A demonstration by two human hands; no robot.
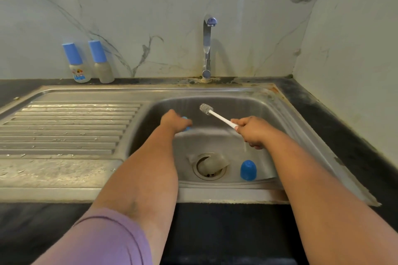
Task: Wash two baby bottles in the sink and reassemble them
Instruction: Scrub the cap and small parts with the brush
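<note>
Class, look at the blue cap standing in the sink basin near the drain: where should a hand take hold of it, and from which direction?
Take the blue cap by its straight lower sides, coming from above. It stands upright on its open end with the rounded dome on top, where a grip would probably slip. The right hand is nearer but already holds the brush.
</note>
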